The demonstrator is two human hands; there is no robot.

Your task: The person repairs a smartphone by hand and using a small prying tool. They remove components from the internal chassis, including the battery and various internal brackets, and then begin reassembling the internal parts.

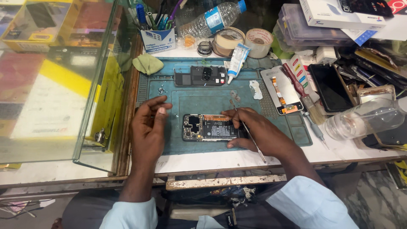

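An opened phone, its circuit board and battery exposed, lies on the teal work mat. My right hand rests on the phone's right end and grips thin metal tweezers that slant towards the table's front edge. Just left of the phone hovers my left hand, fingers curled and thumb pressed to forefinger; whether it pinches something tiny I cannot see. A black back cover lies further back on the mat, beside a small glue tube.
A glass showcase stands at the left. A detached screen, a screwdriver, a brush and a dark phone lie right of the mat. Tape rolls, a pen holder, plastic bottles and boxes crowd the back.
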